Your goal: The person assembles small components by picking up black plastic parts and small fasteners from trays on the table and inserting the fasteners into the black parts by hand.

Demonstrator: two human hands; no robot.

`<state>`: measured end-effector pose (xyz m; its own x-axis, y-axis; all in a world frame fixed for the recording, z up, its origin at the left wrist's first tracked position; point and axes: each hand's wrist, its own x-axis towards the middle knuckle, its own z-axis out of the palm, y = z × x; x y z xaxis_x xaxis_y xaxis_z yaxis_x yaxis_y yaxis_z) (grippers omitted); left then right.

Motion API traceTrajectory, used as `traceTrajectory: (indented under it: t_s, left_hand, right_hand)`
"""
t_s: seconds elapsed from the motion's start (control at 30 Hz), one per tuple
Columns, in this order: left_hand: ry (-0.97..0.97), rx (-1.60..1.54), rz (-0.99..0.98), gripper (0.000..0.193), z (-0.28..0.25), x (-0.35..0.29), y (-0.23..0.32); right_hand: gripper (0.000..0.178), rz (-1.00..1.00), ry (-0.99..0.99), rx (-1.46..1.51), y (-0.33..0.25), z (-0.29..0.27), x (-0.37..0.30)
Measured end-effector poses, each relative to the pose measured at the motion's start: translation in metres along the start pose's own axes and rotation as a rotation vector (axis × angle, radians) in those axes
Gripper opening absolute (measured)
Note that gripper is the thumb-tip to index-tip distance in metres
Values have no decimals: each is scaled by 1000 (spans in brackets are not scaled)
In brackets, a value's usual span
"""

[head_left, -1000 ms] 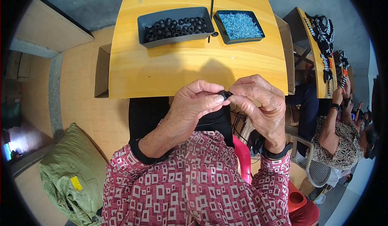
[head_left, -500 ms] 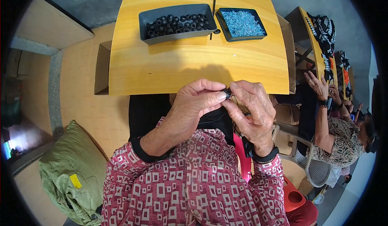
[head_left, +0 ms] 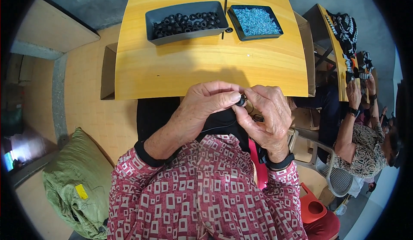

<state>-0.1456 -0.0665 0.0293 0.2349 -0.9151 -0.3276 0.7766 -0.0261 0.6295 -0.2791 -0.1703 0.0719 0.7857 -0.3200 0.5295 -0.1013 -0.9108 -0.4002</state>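
Note:
In front of the table's near edge, both hands meet around a small round black bead (head_left: 241, 102) with an opening in it. My left hand (head_left: 210, 100) pinches it from the left between thumb and forefinger. From the other side the thumb and fingertips of my right hand (head_left: 270, 117) close on the same bead. A thin dark cord runs below the hands. On the table, a grey tray (head_left: 186, 36) holds many similar black beads. Beside it, a shallower dark tray (head_left: 258, 37) is filled with tiny shiny blue beads.
A thin black rod (head_left: 226, 3) and a small black ring-shaped piece (head_left: 229, 30) lie between the trays on the yellow table (head_left: 193, 70). A green sack (head_left: 75, 182) stands at the left. On the right, another person (head_left: 361, 143) works at a second table.
The black bead has turned a little between my fingertips, and more of it shows. Both hands stay close together. The person on the right has reached forward to the dark-and-white fabric.

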Motion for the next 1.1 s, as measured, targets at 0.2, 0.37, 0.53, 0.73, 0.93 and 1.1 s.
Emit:
traceTrajectory:
  t_s: [0.2, 0.37, 0.53, 0.73, 0.93, 1.1]
  left_hand:
    - [-64, 249, -80, 20, 0, 0, 14]
    - [-45, 97, -18, 18, -3, 1, -3]
    - [-27, 89, 18, 17, -3, 3, -10]
    - [64, 258, 48, 16, 7, -8, -1]
    - [76, 311, 209, 17, 7, -7, -9]
    - [-39, 181, 62, 29, 0, -7, -5]
  right_hand:
    - [37, -18, -16, -7, 2, 1, -2]
    - [39, 24, -55, -7, 3, -1, 0]
    - [41, -17, -82, 25, 9, -2, -3]
    - [40, -94, -50, -146, 5, -1, -8]
    - [36, -52, -58, -153, 0, -2, -8]
    - [36, -31, -57, -109, 3, -7, -7]
